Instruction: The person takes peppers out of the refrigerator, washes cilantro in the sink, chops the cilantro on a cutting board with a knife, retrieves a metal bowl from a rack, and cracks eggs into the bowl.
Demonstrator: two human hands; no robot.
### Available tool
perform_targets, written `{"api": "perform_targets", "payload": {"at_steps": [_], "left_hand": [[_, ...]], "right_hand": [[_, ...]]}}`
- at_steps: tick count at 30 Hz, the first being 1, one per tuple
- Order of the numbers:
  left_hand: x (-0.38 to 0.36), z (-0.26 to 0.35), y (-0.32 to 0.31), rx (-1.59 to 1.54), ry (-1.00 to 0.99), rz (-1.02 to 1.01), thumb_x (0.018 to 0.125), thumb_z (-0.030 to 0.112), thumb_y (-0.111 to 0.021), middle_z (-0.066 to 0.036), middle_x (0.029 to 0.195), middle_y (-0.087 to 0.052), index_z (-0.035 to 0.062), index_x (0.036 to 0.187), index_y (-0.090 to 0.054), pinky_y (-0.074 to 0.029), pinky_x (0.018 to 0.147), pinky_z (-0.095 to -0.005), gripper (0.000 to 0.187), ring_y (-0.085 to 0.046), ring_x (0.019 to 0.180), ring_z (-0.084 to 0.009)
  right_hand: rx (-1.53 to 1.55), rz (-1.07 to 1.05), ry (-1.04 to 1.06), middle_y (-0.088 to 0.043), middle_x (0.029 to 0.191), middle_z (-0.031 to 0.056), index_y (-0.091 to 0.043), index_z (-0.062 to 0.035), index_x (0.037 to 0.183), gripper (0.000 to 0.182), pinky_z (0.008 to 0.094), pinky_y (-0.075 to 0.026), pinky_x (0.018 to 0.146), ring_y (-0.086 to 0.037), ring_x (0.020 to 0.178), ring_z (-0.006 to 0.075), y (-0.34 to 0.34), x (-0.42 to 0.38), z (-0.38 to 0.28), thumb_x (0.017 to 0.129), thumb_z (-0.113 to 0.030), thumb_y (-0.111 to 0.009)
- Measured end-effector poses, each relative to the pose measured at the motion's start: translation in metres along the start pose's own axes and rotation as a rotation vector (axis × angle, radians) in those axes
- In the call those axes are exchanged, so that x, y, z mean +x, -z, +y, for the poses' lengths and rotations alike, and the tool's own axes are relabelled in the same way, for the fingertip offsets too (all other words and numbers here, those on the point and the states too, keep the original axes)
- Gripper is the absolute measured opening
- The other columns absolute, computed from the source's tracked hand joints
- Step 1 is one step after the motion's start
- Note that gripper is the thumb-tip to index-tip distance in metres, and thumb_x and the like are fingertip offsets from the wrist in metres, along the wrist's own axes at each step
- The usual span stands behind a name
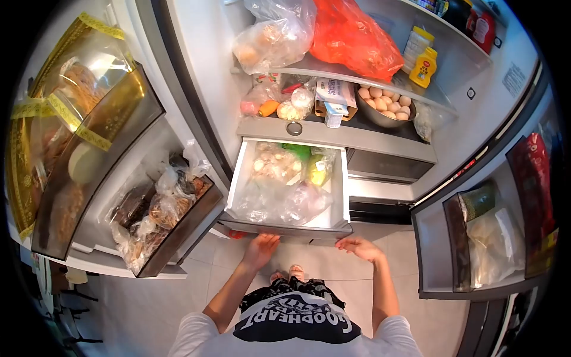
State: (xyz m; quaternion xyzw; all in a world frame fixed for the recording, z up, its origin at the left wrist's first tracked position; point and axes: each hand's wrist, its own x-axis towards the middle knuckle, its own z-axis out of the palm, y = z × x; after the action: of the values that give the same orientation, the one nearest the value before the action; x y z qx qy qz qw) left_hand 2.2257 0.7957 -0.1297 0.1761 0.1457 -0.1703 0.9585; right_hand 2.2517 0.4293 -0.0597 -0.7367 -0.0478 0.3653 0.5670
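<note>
A white fridge drawer [343, 187] is pulled out in front of me, with its dark front panel [285, 229] facing my body. Clear plastic bags [303, 202], a bag of pale lumpy food [276, 163], a green bag [297, 150] and something yellow in plastic [319, 169] lie inside. My left hand [260, 251] is at the lower edge of the front panel, fingers extended and close together. By the panel's right corner is my right hand [361, 247], fingers reaching left and slightly bent, holding nothing visible. Contact with the panel is hard to make out for both hands.
Both fridge doors stand wide, with bagged food in the left door bin [178, 229] and right door bin [458, 244]. Above the drawer are a bowl of eggs [386, 107], a red bag [354, 41] and a yellow bottle [424, 66]. Tiled floor [196, 291] lies below.
</note>
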Motion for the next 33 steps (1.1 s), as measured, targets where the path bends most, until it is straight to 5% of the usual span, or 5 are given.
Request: {"api": "perform_targets", "payload": {"at_steps": [8, 18, 23, 29, 33], "left_hand": [[-0.034, 0.022, -0.049, 0.501, 0.204, 0.172, 0.089, 0.019, -0.053, -0.01, 0.106, -0.061, 0.0043, 0.099, -0.06, -0.038, 0.1, -0.0352, 0.019, -0.053, 0.11, -0.0234], [-0.065, 0.083, -0.192, 1.352, -0.157, -0.03, 0.093, 0.022, -0.049, -0.002, 0.101, -0.063, 0.0081, 0.111, -0.059, -0.045, 0.062, -0.0224, 0.025, -0.06, 0.088, -0.0127], [-0.024, 0.074, -0.165, 2.035, -0.829, -0.101, 0.087, 0.025, -0.055, -0.021, 0.112, -0.059, 0.0041, 0.129, -0.044, -0.043, 0.09, -0.038, 0.048, -0.056, 0.104, -0.0379], [-0.008, 0.085, -0.18, 2.273, 0.02, -0.134, 0.087, 0.038, -0.052, -0.022, 0.092, -0.062, 0.0049, 0.104, -0.061, -0.045, 0.077, -0.0399, 0.039, -0.059, 0.088, -0.0374], [0.001, 0.091, -0.182, 2.234, 0.071, -0.183, 0.085, 0.039, -0.053, -0.02, 0.081, -0.061, 0.0024, 0.085, -0.063, -0.044, 0.067, -0.0412, 0.038, -0.058, 0.075, -0.0364]], "right_hand": [[-0.289, 0.706, 0.376, -0.066, 0.09, 0.0122, -0.06, 0.0015, 0.102, 0.019, 0.0273, -0.049, 0.073, -0.063, 0.083, 0.0178, 0.037, 0.001, -0.108, 0.087, -0.009, -0.054], [-1.028, 0.048, 0.705, -0.057, 0.112, 0.0233, -0.055, 0.0042, 0.113, 0.04, 0.0406, -0.042, 0.092, -0.053, 0.105, 0.037, -0.011, 0.207, -0.196, 0.076, -0.01, -0.054], [-1.153, -0.123, 0.516, -0.053, 0.12, 0.0241, -0.048, 0.0038, 0.123, 0.056, 0.0372, -0.041, 0.094, -0.052, 0.11, 0.0354, -0.022, 0.244, -0.204, 0.075, -0.023, -0.062], [-1.002, -0.477, 0.29, -0.056, 0.117, 0.0205, -0.046, 0.0006, 0.126, 0.066, 0.0374, -0.043, 0.09, -0.054, 0.108, 0.0331, -0.032, 0.195, -0.203, 0.073, -0.032, -0.067], [-1.239, -0.497, 0.355, -0.061, 0.107, 0.0185, -0.05, -0.0027, 0.121, 0.057, 0.041, -0.045, 0.085, -0.057, 0.1, 0.0354, -0.036, 0.161, -0.2, 0.074, -0.031, -0.064]]}}
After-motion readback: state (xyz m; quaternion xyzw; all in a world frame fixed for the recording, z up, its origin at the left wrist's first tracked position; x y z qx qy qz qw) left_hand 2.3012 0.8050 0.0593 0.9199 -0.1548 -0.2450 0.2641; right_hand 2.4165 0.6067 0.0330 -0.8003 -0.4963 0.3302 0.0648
